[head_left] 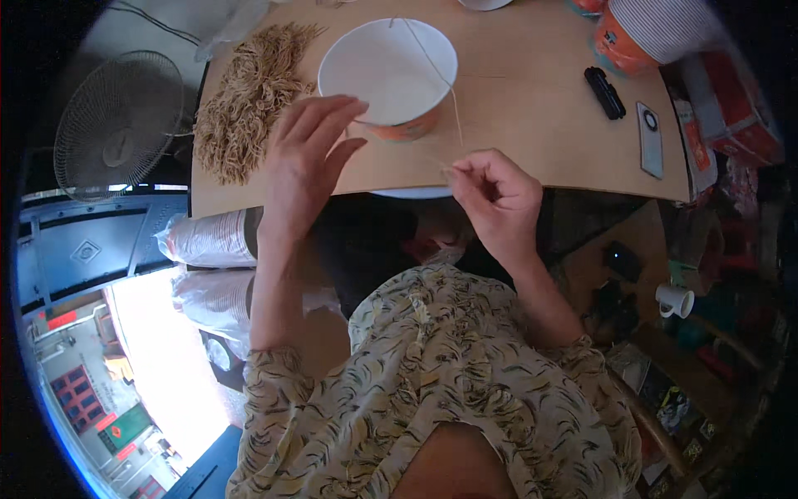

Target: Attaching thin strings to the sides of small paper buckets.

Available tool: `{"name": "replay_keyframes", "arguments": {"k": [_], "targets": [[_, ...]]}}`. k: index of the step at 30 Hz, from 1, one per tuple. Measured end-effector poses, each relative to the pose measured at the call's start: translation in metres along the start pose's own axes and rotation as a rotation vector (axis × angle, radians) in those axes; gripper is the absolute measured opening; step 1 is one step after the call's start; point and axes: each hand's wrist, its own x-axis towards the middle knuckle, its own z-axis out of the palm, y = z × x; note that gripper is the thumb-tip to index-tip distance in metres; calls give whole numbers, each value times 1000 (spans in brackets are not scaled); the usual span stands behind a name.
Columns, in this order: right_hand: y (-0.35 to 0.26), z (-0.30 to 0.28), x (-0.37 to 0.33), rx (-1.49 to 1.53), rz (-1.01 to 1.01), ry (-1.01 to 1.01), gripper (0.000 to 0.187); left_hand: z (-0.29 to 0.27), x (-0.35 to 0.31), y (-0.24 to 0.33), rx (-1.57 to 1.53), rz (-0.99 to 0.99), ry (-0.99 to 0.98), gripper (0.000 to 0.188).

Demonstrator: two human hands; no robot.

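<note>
A paper bucket (401,126), white inside and orange outside, stands near the table's front edge. A thin tan cord (459,119) runs from its far rim, across the opening and over the right side, down toward my right hand (500,198). The thumb and forefinger of that hand are pinched together on the cord's end. My left hand (301,158) is raised at the bucket's near left side, thumb and fingers apart, holding nothing. Beside it, on the left of the table, lies a heap of similar tan cords (253,100).
Stacked orange-and-white buckets (657,32) stand at the table's far right. A black clip-like object (604,93) and a phone (650,140) lie on the right side. Left are a fan (118,125) and plastic-wrapped stacks (212,239). A white mug (674,301) stands lower right.
</note>
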Motion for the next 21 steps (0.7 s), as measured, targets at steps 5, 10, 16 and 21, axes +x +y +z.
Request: {"name": "replay_keyframes", "arguments": {"k": [5, 10, 16, 21], "targets": [[7, 24, 13, -116, -282, 200, 10, 24, -2, -3, -160, -34, -77, 16], [21, 30, 19, -178, -402, 230, 10, 28, 2, 21, -515, -315, -36, 11], [20, 36, 21, -211, -416, 222, 11, 27, 1, 19, -566, -307, -33, 15], [23, 40, 23, -165, -395, 245, 13, 21, 3, 27, -553, -322, -49, 14]]}}
